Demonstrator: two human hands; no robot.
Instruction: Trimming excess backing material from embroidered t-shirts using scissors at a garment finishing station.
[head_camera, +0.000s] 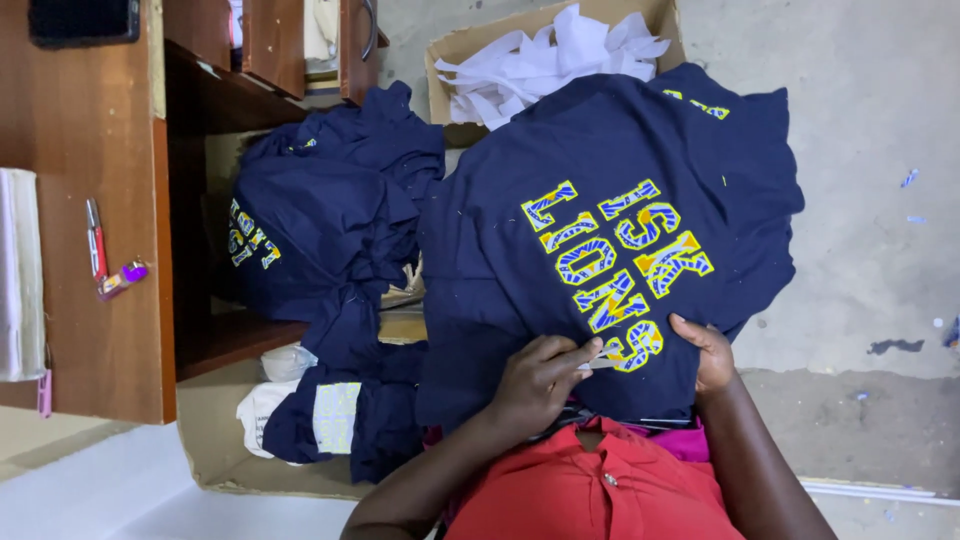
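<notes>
Head view looks down on a navy shirt (610, 250) spread flat over the person's lap, printed side up, so the yellow and blue lettering (615, 270) faces the camera and is easy to work on. Left hand (540, 385) is pinched shut on a small pale strip (598, 362) at the near edge of the lettering, fingertips together, apparently picking backing or loose bits off the print. Right hand (708, 355) lies with fingers flat on the fabric just beside the letters, grasping nothing, likely holding the cloth taut. Pile of more navy shirts (330, 230) sits to the left, partly in a cardboard box (215, 440), near the working shirt. Second box (450, 50) beyond holds white paper scraps (550, 60), probably peeled waste. Wooden table (90, 250) at the left carries a red pen (96, 240).
</notes>
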